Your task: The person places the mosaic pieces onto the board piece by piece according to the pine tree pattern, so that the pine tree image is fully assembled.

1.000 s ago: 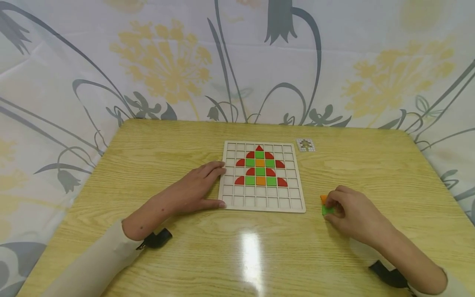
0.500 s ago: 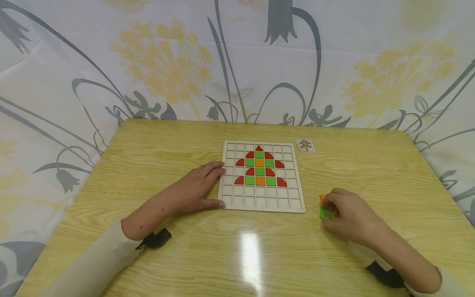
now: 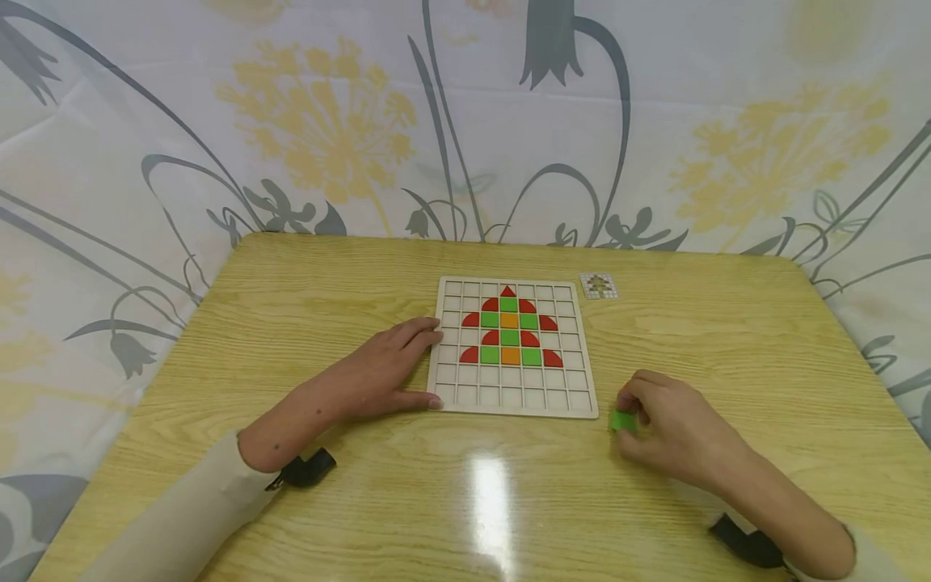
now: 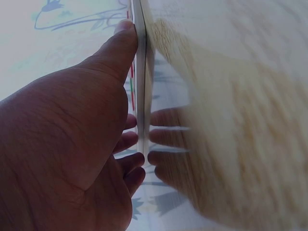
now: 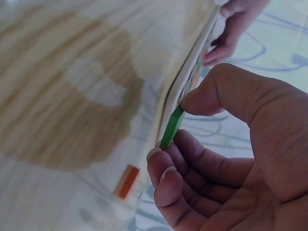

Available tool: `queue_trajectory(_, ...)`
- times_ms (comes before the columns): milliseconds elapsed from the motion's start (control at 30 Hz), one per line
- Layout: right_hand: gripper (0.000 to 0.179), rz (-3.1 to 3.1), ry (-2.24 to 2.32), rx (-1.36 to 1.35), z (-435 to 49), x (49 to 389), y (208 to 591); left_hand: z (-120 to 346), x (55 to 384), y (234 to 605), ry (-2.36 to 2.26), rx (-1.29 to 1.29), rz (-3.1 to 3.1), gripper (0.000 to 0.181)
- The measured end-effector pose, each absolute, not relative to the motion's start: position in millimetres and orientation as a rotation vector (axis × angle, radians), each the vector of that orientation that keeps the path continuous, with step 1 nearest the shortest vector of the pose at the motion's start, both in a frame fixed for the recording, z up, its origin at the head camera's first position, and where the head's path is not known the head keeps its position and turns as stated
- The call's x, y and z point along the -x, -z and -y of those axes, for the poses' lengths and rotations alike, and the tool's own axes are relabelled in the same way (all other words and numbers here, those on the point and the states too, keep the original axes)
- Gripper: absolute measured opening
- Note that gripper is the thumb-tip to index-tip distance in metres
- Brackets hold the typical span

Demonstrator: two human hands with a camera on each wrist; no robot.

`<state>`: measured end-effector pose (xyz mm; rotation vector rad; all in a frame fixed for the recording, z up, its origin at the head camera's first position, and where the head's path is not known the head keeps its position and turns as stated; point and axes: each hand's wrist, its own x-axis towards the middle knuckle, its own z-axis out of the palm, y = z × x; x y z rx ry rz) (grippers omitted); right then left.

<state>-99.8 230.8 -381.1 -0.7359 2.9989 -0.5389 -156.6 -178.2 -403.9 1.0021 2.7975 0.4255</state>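
Observation:
My right hand (image 3: 672,420) pinches a green square tile (image 3: 622,421) between thumb and fingers, just right of the wooden grid board (image 3: 531,398). In the right wrist view the green tile (image 5: 172,127) stands edge-on between the thumb and the curled fingers. An orange piece (image 5: 126,182) shows on the tabletop in that view, apart from the fingertips; the fingers mostly hide it in the head view. My left hand (image 3: 385,368) rests at the board's left edge, thumb and fingertips touching its rim. On the board, red, green and orange tiles (image 3: 510,321) form a tree shape.
A small card (image 3: 599,285) printed with a tree pattern lies beyond the board's far right corner. The wooden table (image 3: 327,283) has a glossy top. Behind it hangs a flower-printed cloth (image 3: 327,121).
My right hand has slid a little left, nearer the board, with the green tile in its fingers. The orange piece is now mostly hidden in the head view. My left hand stays put.

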Motion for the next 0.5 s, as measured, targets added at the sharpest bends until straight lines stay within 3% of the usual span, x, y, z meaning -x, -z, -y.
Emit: queue_trajectory(500,0.019,-2.914,0.615,0.898,-178,120,368,180,156,403,-0.439,-1.020,-2.796,0.094)
